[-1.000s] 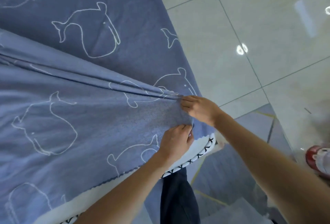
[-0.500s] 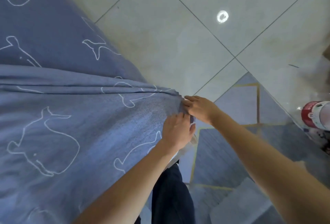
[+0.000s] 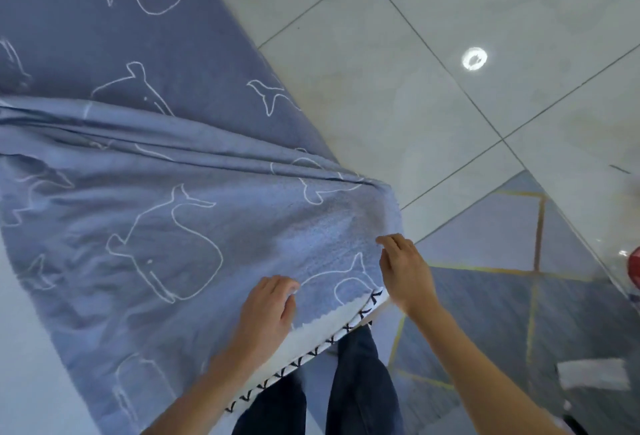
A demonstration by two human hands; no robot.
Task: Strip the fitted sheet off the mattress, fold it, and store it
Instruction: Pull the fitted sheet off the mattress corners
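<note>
- At the near corner of the bed, the left grip (image 3: 268, 310) lies knuckles-up on the cloth with its fingers bent down onto it. I cannot tell whether it pinches the fabric or only rests there. My guess is that it pins the layer so it does not slide.
- Just beside it, the right grip (image 3: 403, 272) is loose, with fingers nearly straight. Its fingertips (image 3: 384, 240) touch the cloth's outer edge and it holds nothing. I read that as squaring the edge, not pulling.
- Both rest on the fitted sheet (image 3: 156, 226), blue with white whale outlines. It is off this corner and doubled over itself on the bed, with a creased fold running from the left edge of the view to the corner by the right grip. I judge we are early in the folding stage.
- Below the sheet's wavy hem, the mattress (image 3: 322, 330) shows bare white, trimmed with black cross-stitching.
- Further out are my trouser legs (image 3: 360, 382), a grey-blue rug (image 3: 485, 296) with gold lines, and the glossy tiled floor (image 3: 381, 88).
- A red-and-white thing (image 3: 635, 268) is cut off at the right edge of the view, and a white scrap (image 3: 592, 374) lies on the rug.
- Count: two grips, one sheet in two visible layers, one bared mattress corner, two legs, one rug.
</note>
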